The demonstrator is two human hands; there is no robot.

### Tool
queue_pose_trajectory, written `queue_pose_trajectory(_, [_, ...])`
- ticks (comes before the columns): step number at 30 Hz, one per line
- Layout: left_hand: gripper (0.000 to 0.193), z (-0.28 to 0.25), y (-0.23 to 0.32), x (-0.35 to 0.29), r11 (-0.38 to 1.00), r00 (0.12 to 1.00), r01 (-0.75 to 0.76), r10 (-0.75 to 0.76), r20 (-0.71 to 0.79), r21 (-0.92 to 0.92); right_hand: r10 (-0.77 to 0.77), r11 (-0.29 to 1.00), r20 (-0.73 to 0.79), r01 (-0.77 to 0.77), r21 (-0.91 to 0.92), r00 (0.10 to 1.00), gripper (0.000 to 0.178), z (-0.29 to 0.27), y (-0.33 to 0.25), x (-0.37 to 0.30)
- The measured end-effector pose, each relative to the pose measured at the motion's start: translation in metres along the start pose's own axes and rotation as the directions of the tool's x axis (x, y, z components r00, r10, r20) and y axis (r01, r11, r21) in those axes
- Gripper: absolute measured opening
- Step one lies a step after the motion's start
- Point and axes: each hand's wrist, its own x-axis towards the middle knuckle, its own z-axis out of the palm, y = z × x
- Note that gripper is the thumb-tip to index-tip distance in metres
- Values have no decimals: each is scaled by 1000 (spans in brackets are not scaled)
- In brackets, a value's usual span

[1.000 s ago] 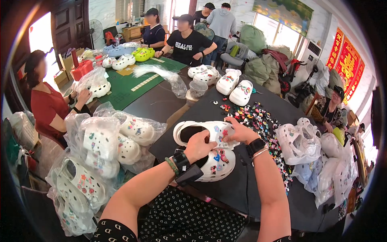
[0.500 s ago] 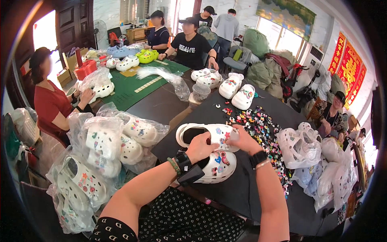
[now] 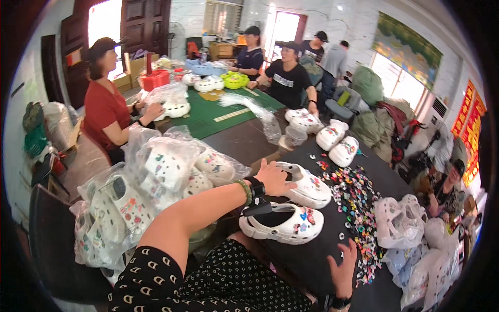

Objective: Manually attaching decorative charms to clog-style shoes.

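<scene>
I have my left hand point(image 3: 273, 179) at the heel end of the far white clog point(image 3: 312, 190), fingers spread wide — whether they touch it, I cannot tell. The near white clog point(image 3: 286, 226) sits just beside it on the black surface point(image 3: 387, 174), with colourful charms on its toe. My right hand point(image 3: 343, 268) is wide and empty, nearer me — just left of the scattered charms point(image 3: 358, 208). Bagged clogs point(image 3: 171, 161) are piled at left.
</scene>
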Motion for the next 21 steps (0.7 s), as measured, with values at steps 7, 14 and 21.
queue_pose_trajectory(7, [17, 24, -45, -5, 937, 937, -348, 349, -15, 26, -102, 972, -107, 76, -220, 989, 37, 20, 18, -40])
queue_pose_trajectory(14, [26, 8, -42, -48, 943, 945, -312, 320, 60, -117, -193, 939, -186, 126, -319, 963, 25, 16, -7, -39])
queue_pose_trajectory(21, [40, 16, -43, -68, 918, 956, -274, 293, 28, -288, -156, 935, -190, 83, -344, 969, 23, 15, -16, -41])
